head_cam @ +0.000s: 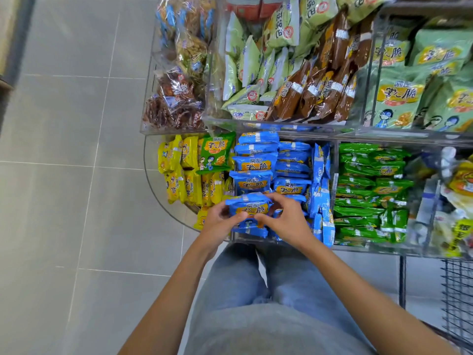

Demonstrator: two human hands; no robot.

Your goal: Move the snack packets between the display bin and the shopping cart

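A blue snack packet (249, 204) with orange lettering sits at the front of the clear display bin (286, 243), on top of other blue packets. My left hand (218, 221) grips its left end with curled fingers. My right hand (286, 217) grips its right end, thumb along the packet's lower edge. Several more blue packets (256, 162) fill the compartment behind it. The black wire shopping cart (458, 298) shows only as a corner at the lower right, well apart from both hands.
Yellow packets (179, 175) fill the compartment to the left and green packets (368, 190) the one to the right. An upper clear tier (281, 123) holds pale green and brown packets. Grey tiled floor (76, 175) spreads to the left.
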